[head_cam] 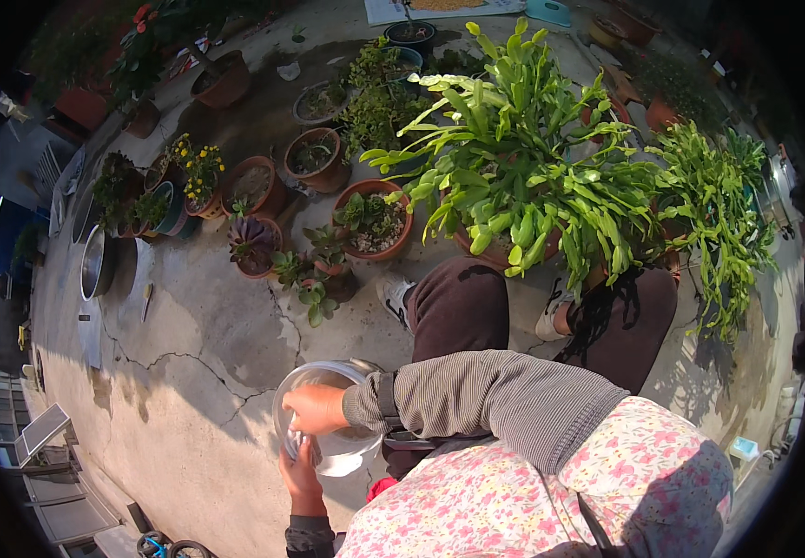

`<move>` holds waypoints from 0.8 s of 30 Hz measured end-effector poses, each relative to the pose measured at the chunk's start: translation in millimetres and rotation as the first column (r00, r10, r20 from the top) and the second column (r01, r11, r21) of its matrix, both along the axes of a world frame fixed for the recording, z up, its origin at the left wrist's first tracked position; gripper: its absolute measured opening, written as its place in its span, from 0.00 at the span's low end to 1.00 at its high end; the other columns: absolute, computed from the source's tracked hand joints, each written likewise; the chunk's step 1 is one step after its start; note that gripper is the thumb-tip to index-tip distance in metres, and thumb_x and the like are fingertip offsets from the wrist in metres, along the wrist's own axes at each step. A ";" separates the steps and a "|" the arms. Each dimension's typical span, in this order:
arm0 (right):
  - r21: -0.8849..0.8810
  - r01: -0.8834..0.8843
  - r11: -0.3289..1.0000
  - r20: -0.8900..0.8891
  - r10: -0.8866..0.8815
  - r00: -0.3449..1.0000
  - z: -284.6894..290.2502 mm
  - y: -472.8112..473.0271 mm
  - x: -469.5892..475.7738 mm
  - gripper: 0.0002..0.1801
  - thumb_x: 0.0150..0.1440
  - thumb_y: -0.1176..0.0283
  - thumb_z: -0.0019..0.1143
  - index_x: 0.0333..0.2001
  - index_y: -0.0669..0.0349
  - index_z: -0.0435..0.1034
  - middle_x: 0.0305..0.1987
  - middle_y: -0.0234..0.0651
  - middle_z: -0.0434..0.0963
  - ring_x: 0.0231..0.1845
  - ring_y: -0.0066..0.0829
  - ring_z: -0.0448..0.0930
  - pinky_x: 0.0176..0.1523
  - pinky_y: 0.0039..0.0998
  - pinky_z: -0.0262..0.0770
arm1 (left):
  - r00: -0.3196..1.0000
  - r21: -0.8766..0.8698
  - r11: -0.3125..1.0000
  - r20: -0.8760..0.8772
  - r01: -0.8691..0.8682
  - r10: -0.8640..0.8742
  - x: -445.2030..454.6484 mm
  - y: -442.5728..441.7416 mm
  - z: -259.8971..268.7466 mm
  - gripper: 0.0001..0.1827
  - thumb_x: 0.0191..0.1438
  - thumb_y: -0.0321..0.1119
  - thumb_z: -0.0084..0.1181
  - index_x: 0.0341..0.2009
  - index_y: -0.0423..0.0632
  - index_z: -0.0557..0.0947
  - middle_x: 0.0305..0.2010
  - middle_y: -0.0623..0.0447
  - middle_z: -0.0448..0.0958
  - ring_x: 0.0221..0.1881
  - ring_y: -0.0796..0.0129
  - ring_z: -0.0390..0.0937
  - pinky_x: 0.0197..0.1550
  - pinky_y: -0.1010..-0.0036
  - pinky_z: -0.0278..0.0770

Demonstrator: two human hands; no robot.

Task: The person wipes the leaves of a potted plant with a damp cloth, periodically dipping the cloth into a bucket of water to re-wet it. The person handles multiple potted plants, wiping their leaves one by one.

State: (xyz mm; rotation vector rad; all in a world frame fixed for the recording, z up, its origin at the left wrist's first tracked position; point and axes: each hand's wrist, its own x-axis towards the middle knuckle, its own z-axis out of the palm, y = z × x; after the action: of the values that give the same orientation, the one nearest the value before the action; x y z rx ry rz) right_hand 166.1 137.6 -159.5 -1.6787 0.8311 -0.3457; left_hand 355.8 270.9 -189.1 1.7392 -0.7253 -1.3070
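A clear plastic tub [350, 464] stands low at the left of my body, tilted towards me in the view. My right hand [319, 409], in a grey ribbed sleeve, reaches over the tub with its fingers curled. Just below it, my left hand [301, 474] comes up from a dark cuff at the near left rim. A small pale, wet-looking thing [295, 437] sits pinched between the fingers of both hands; what it is, I cannot tell. Fingers and forearm hide part of the tub's inside.
A large Christmas cactus [514, 160] spreads before my knees. Potted succulents [374, 216] and a purple echeveria [256, 244] stand ahead. Farther left are yellow flowers [197, 174] and a metal basin [96, 261]. A small bicycle [169, 547] is at the bottom left. Cracks cross the concrete [193, 397].
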 end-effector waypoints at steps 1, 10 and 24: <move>0.156 -0.024 0.987 0.144 0.001 0.990 4.0 1.4 0.6 0.19 0.60 0.64 0.66 0.49 0.66 0.78 0.45 0.48 0.85 0.41 0.42 0.86 0.46 0.42 0.84 | 0.948 -0.051 0.995 -0.303 0.083 -0.095 3.0 -12.1 6.7 0.18 0.69 0.32 0.56 0.61 0.43 0.74 0.48 0.52 0.80 0.46 0.64 0.80 0.50 0.68 0.78; -0.159 0.378 0.912 0.198 -0.346 0.917 95.3 -11.9 -74.1 0.31 0.61 0.61 0.67 0.63 0.67 0.68 0.69 0.63 0.66 0.66 0.54 0.73 0.67 0.41 0.72 | 0.720 -0.451 0.890 -0.637 -0.060 -0.274 -84.0 -79.9 128.6 0.31 0.74 0.49 0.45 0.75 0.47 0.64 0.75 0.44 0.68 0.74 0.50 0.68 0.73 0.49 0.66; 0.686 -0.065 0.724 0.726 -0.687 0.008 139.8 103.0 -298.1 0.24 0.74 0.47 0.48 0.63 0.50 0.70 0.54 0.29 0.81 0.53 0.24 0.82 0.58 0.31 0.80 | 0.335 -0.563 0.012 0.474 0.826 -0.814 -314.5 -100.3 178.6 0.44 0.64 0.51 0.63 0.76 0.39 0.65 0.80 0.34 0.59 0.83 0.39 0.49 0.80 0.51 0.47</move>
State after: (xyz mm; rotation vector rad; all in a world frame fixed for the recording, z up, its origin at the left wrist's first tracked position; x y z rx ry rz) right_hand -132.1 240.6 -19.7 -0.2589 0.1322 -1.3166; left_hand 41.3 170.6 -10.6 0.4416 -2.1986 -1.3098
